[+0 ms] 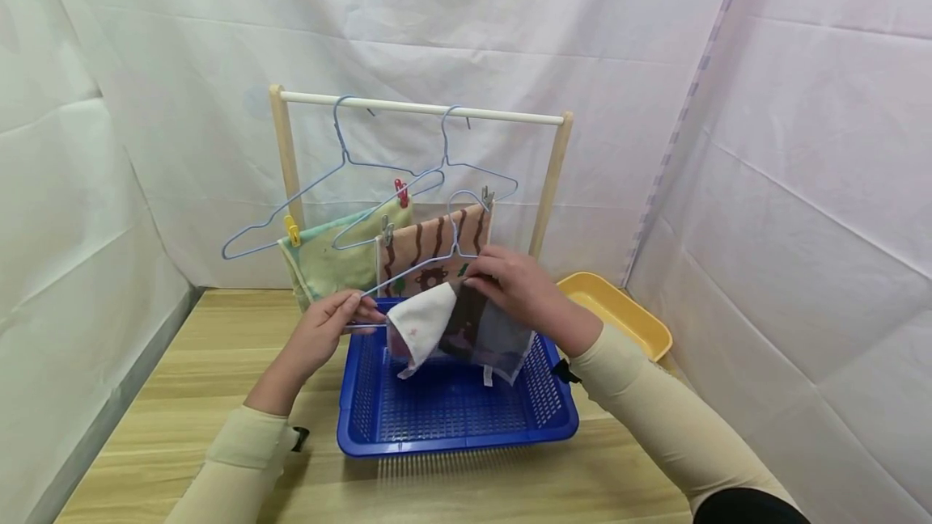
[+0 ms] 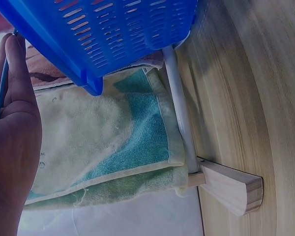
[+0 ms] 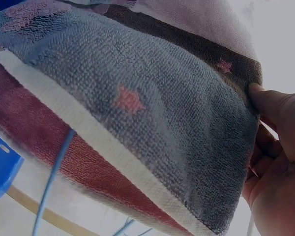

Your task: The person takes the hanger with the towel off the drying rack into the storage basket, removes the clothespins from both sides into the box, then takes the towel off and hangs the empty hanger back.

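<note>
A blue wire hanger (image 1: 411, 269) is held at its left corner by my left hand (image 1: 320, 334), its wire passing between thumb and fingers. A small towel (image 1: 422, 322) in grey, dark brown and white hangs over the hanger's lower bar. My right hand (image 1: 520, 289) pinches the towel's upper edge between thumb and fingers. Pink stars show on the towel's grey face (image 3: 177, 113) in the right wrist view, beside the right thumb. In the left wrist view, the blue wire crosses the fingers of my left hand (image 2: 12, 118). Both hands are above the blue basket (image 1: 459, 447).
Behind stands a rack with a white rod (image 1: 422, 107). From it hang two blue hangers (image 1: 284, 213), bearing a green-and-yellow towel (image 1: 342, 253) and a brown-striped pink towel (image 1: 429, 245) on clothespins (image 1: 292, 230). A yellow tray (image 1: 619, 310) sits at the right.
</note>
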{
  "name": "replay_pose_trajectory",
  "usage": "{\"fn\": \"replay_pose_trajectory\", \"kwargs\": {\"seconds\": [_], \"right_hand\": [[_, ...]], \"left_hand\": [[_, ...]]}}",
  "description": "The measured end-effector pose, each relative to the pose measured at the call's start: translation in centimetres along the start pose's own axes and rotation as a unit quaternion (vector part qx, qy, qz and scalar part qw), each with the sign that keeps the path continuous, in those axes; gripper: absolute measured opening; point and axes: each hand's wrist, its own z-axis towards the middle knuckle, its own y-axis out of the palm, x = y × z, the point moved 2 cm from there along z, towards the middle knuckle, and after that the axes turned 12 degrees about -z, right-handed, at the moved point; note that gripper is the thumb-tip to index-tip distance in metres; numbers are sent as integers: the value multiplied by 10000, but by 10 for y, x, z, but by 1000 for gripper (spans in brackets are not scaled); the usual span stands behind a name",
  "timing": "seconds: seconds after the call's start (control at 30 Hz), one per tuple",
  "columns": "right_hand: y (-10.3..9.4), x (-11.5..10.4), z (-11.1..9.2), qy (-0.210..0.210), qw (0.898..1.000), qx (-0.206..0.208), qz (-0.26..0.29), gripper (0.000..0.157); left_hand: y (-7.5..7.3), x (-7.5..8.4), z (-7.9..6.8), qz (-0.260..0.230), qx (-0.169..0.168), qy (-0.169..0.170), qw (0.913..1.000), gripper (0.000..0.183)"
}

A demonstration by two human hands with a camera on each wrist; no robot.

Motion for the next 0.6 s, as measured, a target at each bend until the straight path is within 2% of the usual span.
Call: {"fn": "replay_pose_trajectory", "kwargs": {"seconds": [0.6], "right_hand": [[-24, 1, 6, 208, 9987, 454, 96, 8]], "left_hand": [[1, -1, 1, -7, -39, 49, 10000, 43]]}}
